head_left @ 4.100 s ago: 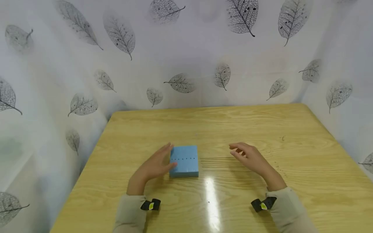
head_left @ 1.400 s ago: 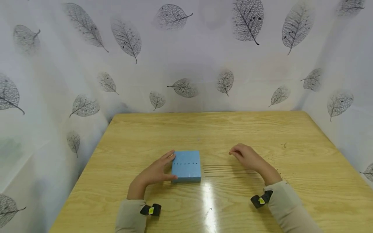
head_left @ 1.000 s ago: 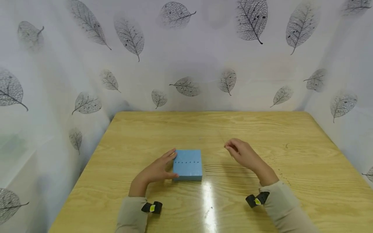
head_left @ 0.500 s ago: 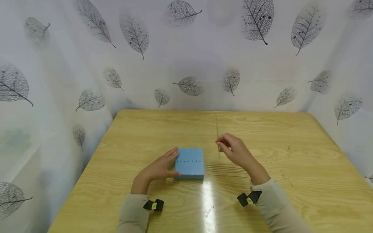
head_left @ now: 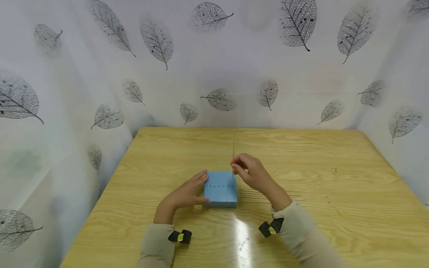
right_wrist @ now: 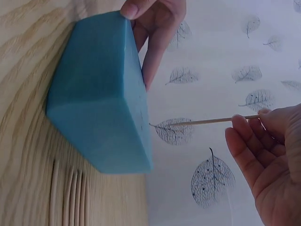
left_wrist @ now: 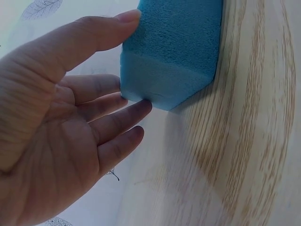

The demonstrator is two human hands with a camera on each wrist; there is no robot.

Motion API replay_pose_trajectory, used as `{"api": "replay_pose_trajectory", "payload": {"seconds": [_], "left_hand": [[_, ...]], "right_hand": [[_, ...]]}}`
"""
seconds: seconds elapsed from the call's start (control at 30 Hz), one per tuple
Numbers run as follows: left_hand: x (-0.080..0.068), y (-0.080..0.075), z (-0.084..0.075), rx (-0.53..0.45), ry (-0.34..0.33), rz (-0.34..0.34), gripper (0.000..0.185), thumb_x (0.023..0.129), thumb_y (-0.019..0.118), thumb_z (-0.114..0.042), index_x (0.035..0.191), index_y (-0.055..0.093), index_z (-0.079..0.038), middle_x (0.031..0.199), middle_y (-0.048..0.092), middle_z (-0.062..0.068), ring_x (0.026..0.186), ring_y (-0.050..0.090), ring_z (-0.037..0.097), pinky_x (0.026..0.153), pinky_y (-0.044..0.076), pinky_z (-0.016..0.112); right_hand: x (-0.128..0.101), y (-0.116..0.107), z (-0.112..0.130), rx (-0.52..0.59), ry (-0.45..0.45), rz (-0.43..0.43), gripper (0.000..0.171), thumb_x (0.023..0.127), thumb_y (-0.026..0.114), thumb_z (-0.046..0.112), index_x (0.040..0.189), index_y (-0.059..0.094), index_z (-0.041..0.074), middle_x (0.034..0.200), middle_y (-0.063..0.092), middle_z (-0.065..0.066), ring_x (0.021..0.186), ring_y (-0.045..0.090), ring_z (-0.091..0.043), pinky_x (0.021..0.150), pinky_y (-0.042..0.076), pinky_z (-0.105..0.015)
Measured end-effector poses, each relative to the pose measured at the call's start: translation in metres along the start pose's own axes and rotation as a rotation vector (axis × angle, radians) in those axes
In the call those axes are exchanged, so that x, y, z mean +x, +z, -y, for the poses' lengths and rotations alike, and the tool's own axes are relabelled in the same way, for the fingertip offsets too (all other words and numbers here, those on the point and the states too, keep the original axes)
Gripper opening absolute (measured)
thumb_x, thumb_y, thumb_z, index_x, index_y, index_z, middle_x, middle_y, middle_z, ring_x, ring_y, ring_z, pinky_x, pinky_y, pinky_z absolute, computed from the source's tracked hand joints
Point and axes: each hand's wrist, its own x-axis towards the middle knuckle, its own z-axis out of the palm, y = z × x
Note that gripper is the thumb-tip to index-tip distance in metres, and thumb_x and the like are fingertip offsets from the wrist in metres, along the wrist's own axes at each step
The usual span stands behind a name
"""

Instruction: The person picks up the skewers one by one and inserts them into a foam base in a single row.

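So the nearest thing to a container is the square light-blue foam block, sitting flat on the yellow wood-grain table with a row of small dark dots across its top (holes or marks, can't tell). The left hand has it by the left side, thumb at the near corner, fingers at the far one, a pretty wide hold. The right hand pinches a thin tan wooden stick upright over the block's right end. The head view makes stick and block seem to overlap; the right wrist view shows the tip just short of the top. That view also catches several loose brown sticks lying beside the block.
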Motion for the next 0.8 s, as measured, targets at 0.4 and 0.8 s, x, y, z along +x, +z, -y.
{"api": "replay_pose_trajectory", "payload": {"seconds": [0.4,0.8], "left_hand": [[0.000,0.001,0.001,-0.029,-0.004,-0.005,0.083,0.083,0.074,-0.025,0.146,0.028,0.002,0.157,0.014,0.015,0.142,0.016,0.034,0.111,0.023,0.051],[0.000,-0.001,0.001,-0.052,0.014,0.002,0.085,0.083,0.074,-0.025,0.149,0.024,-0.002,0.157,0.012,0.014,0.141,0.020,0.034,0.109,0.027,0.052]], "right_hand": [[0.016,0.029,0.003,0.058,-0.032,0.019,0.001,0.091,0.058,-0.003,0.091,0.058,-0.002,0.079,0.059,-0.008,0.066,0.061,-0.016,0.059,0.052,-0.024],[0.024,0.050,0.003,0.070,-0.024,0.026,0.001,0.091,0.058,-0.002,0.092,0.058,-0.003,0.082,0.060,-0.010,0.070,0.063,-0.014,0.064,0.054,-0.022]]}}
